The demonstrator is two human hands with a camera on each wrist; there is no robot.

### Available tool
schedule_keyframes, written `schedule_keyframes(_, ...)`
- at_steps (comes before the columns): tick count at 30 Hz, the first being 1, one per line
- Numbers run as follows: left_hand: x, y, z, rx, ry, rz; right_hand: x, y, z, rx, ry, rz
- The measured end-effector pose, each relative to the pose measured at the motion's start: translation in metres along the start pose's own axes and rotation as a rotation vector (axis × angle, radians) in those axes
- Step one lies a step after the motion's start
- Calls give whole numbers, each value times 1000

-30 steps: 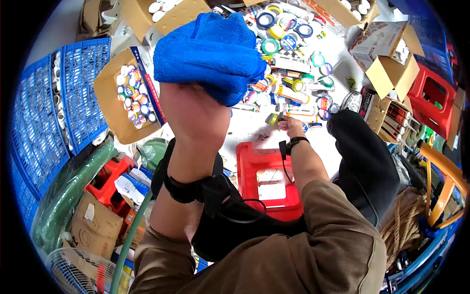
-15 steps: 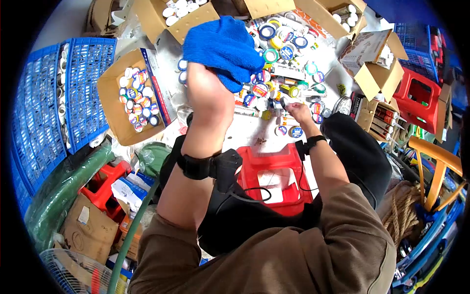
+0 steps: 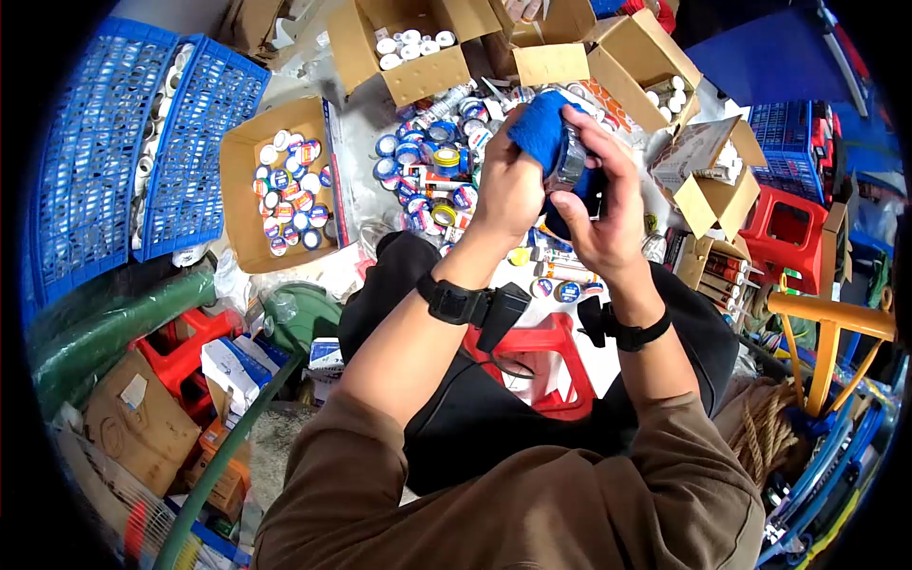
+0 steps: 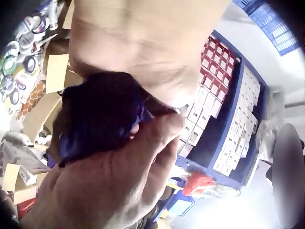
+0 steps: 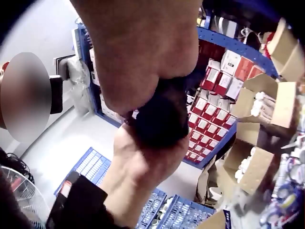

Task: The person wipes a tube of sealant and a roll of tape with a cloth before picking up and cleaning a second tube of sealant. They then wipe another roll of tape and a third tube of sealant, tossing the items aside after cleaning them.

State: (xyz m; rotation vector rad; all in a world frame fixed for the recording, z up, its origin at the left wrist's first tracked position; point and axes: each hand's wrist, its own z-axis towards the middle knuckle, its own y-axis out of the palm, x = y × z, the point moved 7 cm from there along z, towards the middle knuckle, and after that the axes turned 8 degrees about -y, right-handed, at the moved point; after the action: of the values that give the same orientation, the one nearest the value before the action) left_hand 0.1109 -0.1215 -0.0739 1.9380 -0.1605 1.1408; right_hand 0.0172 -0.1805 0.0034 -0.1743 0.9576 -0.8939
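Observation:
Both hands are raised together over the pile in the head view. My left hand grips a blue cloth, bunched up against a dark, shiny tape roll. Fingers and thumb of my right hand hold that roll from the other side, with some cloth hanging behind it. The roll stands on edge between the two hands. In the left wrist view the cloth looks nearly black and hides the roll. The right wrist view shows the left hand below a dark bundle.
Many tape rolls and tubes lie heaped on the white surface below. A carton of rolls stands left, beside blue crates. More cartons stand at the back. A red stool is between the legs.
The right hand has lifted a dark roll from the pile and come up to the cloth. My left hand has moved right with the cloth, and both now meet around the roll.

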Motion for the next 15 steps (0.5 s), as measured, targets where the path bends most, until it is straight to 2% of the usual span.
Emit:
schedule_keyframes(3, 3, -4, 2, 30, 31, 77, -8, 4, 3, -46, -51, -187)
schedule_keyframes(5, 1, 4, 2, -32, 66, 113, 3, 0, -2, 14, 123, -118)
schedule_keyframes(6, 2, 15, -3, -63, 25, 158, 7, -4, -4, 85, 160, -100)
schedule_keyframes(7, 0, 17, -9, -109, 199, 519, 11, -8, -4, 77, 187, -187)
schedule_keyframes(9, -5, 31, -19, -154, 12, 131, 16, -11, -2, 102, 293, -145)
schedule_keyframes(13, 1, 35, -19, -243, 187, 172, 27, -16, -6, 71, 314, -157)
schedule_keyframes(15, 14, 34, -21, -166, 238, 188, 3, -8, 6, -134, 119, -371)
